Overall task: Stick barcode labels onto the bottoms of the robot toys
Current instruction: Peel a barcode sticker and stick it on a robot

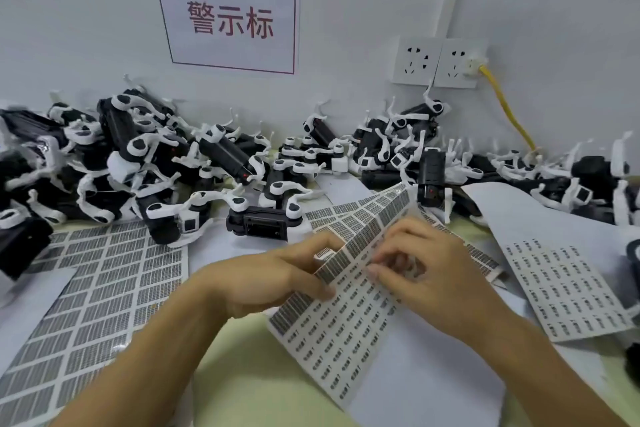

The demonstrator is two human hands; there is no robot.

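Item: label sheet (pixel 349 295), bent up mid-table. Your left hand (pixel 277 274) pinches folded edge; right hand (pixel 420 269) fingertips curled, picking one barcode label. Robot toys (pixel 256 218) piled behind, untouched. Advice: peel slowly from corner, keep sheet taut.

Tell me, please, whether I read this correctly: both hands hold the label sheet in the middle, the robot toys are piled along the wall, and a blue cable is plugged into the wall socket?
Not quite: the cable in the wall socket is yellow, not blue, as the head view shows. The rest holds: the left hand and right hand hold the label sheet, and the robot toys are piled along the wall.
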